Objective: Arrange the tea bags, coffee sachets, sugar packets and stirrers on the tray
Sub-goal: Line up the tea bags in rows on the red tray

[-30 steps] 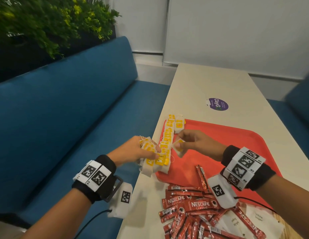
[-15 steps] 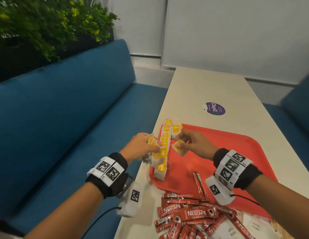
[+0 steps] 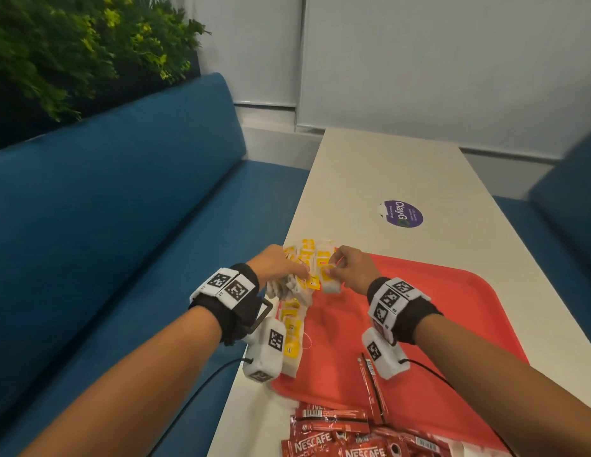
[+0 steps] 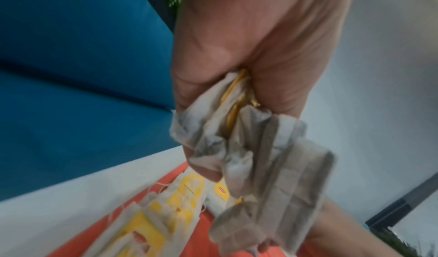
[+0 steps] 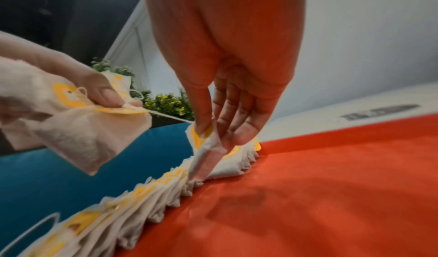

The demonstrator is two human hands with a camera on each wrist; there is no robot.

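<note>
Looking down from the head view, the left hand [image 3: 277, 263] grips a bunch of tea bags [image 3: 295, 285] over the left edge of the red tray [image 3: 452, 324], which lies on a pale table [image 3: 386, 173]. The right hand [image 3: 352, 270] pinches a single tea bag [image 3: 327, 278] just beside that bunch. A row of tea bags [image 3: 292, 331] with yellow tags runs along the tray's left rim toward the person. Red Nescafe coffee sachets [image 3: 340, 437] lie heaped at the tray's near edge, and a purple sticker [image 3: 403, 213] sits on the table beyond the tray. A blue bench [image 3: 122, 225] stands to the left.

From the left wrist, the curled fingers [image 4: 189, 92] clutch the crumpled bunch of tea bags [image 4: 260, 158] above the row [image 4: 166, 219] on the tray [image 4: 199, 242].

From the right wrist, thumb and fingertips [image 5: 201, 122] pinch the single tea bag [image 5: 206, 156], its lower end touching the row [image 5: 142, 201] on the tray [image 5: 331, 186]. The left hand [image 5: 71, 77] holds its bunch [image 5: 78, 129] above, apart from the row.
</note>
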